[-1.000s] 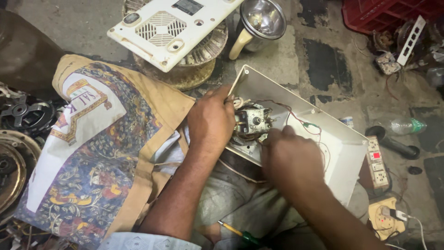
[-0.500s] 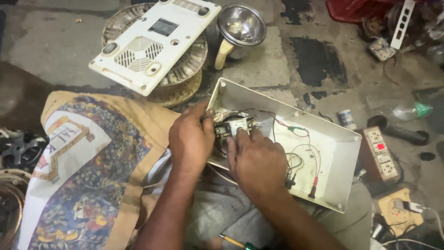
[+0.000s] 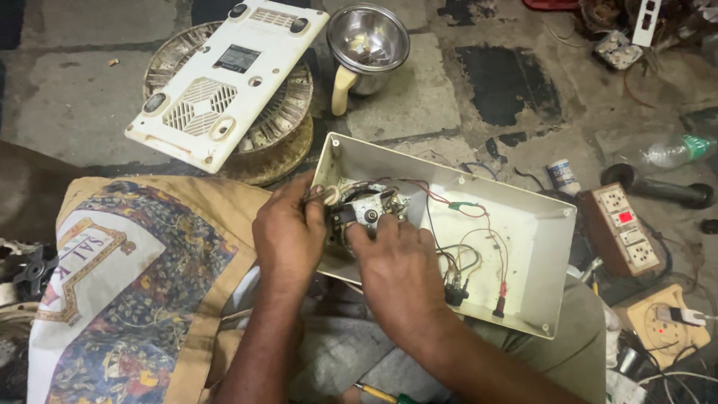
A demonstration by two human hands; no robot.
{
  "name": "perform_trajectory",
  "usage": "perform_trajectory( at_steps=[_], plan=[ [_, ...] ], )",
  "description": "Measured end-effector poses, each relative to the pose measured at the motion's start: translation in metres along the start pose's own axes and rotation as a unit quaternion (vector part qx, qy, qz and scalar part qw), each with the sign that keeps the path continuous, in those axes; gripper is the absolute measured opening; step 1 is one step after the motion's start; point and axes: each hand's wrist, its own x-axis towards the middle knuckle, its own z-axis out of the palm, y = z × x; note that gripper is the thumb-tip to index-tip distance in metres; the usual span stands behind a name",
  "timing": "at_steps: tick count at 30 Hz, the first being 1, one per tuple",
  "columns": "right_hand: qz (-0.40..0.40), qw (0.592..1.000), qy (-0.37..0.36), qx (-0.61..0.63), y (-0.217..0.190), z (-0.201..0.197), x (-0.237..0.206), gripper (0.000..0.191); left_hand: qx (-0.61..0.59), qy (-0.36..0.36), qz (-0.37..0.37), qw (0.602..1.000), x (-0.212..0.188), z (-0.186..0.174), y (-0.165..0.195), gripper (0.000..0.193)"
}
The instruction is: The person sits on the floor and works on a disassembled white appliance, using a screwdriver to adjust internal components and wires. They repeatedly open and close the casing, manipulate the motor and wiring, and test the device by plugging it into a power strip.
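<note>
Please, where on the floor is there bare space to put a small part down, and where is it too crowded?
Bare concrete lies left of the white vented cover, and between the steel jar and the plastic bottle. Crowded: right of the open casing, around the socket board and cables.

Around the open white casing (image 3: 516,247), these things are showing: two hands working inside it, the left hand (image 3: 288,236) and the right hand (image 3: 400,262); one small motor (image 3: 366,209) inside; one white vented back panel (image 3: 224,78) lying up-left of it; one steel jar (image 3: 366,41) standing above it; two socket boards, one brown (image 3: 624,228) and one tan (image 3: 669,322), sitting to its right; one plastic bottle (image 3: 669,150) lying up-right.
</note>
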Motion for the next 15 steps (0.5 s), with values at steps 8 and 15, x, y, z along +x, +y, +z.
perform_trajectory(
  at_steps=[8,15],
  plan=[
    [-0.052,0.996,-0.073,-0.024,0.005,-0.010,0.001,0.039,-0.009,-0.015,-0.027,0.999,0.000,-0.001,0.001,0.022],
    [-0.001,0.995,0.000,0.100,0.025,-0.007,-0.012,0.021,-0.006,-0.007,-0.009,1.000,0.001,-0.001,0.002,0.024]
  ],
)
